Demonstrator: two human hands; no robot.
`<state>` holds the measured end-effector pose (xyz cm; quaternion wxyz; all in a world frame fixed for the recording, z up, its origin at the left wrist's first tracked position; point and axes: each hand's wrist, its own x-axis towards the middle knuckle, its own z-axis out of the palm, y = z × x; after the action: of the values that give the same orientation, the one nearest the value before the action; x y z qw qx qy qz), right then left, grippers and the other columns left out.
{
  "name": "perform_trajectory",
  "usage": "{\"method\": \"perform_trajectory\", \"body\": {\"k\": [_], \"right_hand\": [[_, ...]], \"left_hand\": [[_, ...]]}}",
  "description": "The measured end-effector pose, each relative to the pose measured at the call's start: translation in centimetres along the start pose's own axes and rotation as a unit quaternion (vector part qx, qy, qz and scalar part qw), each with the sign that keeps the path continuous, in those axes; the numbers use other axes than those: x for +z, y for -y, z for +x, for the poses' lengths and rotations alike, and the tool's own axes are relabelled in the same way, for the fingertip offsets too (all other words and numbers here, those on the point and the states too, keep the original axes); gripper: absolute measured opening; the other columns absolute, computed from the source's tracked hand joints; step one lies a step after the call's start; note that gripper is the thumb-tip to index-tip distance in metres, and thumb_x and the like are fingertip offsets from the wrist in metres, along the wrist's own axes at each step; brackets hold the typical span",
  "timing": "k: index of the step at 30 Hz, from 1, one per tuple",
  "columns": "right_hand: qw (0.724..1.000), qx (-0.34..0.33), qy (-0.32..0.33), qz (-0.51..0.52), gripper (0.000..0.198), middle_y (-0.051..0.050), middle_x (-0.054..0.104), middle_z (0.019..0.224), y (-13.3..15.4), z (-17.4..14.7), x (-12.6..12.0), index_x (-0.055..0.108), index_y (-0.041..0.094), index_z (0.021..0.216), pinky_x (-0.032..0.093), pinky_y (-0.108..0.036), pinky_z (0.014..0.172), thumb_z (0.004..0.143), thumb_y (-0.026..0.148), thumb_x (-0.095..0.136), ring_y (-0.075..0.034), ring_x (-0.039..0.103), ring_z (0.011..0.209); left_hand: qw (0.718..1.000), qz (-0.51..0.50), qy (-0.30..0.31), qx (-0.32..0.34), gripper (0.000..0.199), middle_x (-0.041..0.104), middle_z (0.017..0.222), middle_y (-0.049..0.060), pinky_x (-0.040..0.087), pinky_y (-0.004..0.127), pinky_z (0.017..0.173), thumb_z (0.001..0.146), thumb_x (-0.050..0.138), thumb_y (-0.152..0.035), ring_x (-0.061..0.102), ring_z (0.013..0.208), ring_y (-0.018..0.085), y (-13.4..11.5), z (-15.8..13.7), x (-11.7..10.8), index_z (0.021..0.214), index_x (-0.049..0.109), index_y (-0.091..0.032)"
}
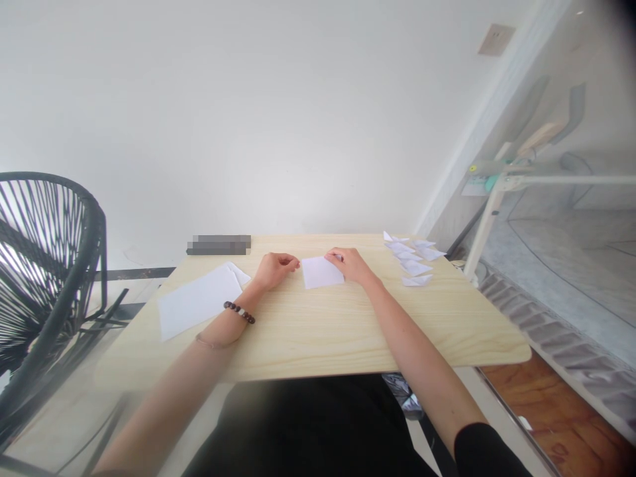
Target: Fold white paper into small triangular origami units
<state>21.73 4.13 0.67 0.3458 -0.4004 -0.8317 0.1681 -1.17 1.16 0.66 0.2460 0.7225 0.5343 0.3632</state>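
Note:
A small folded sheet of white paper [320,273] lies in the middle of the wooden table. My right hand [350,264] is closed on its upper right edge, thumb and fingers pinching the paper. Just left of the sheet is my left hand [274,270], with its fingers curled in and the fingertips together, a little apart from the paper's left edge. Nothing shows in those fingers. On the right side of the table stand several folded white paper boats [415,267]. A stack of flat white paper sheets [199,301] lies to the left, beside my left wrist.
The pale wooden table [318,344] stands against a white wall [298,119]. At its back left corner sits a dark, blurred-out item [218,245]. A black woven chair [89,225] is on the left, and a white metal frame [484,228] stands beyond the table's right edge.

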Motion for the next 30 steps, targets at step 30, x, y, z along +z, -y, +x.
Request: {"method": "perform_trajectory", "body": {"k": [30], "right_hand": [[0.999, -0.026, 0.041, 0.001, 0.016, 0.001, 0.061, 0.066, 2.7, 0.0, 1.6, 0.062, 0.016, 0.070, 0.036, -0.019, 0.060, 0.072, 0.018, 0.046, -0.008, 0.051, 0.059]], "left_hand": [[0.998, -0.050, 0.027, 0.009, 0.035, 0.065, 0.076, 0.004, 0.044, 0.023, 0.060, 0.068, 0.051, -0.043, 0.057, 0.071, 0.017, -1.3, -0.4, 1.0, 0.077, 0.064, -0.013]]}}
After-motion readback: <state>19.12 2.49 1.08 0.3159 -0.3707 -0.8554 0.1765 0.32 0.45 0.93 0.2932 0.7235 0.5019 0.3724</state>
